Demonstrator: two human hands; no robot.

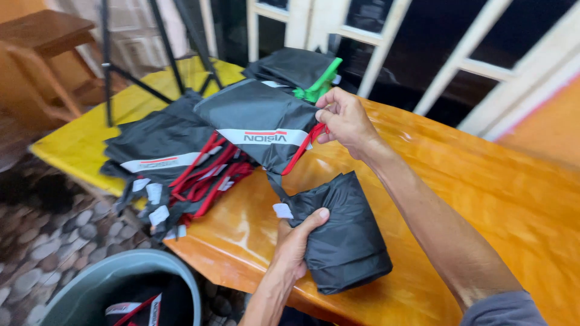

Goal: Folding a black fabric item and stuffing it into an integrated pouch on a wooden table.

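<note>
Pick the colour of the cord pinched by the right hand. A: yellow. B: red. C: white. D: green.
B: the right hand pinches a red cord running from the dark grey bag lifted over the table.

left hand (297,241) grips the folded end of a black bag (338,241) on the orange desk (483,181). right hand (344,118) pinches its red strap (302,148), lifted taut. a pile of black bags (175,157) lies left, a grey bin (121,284) sits below the edge.
</note>
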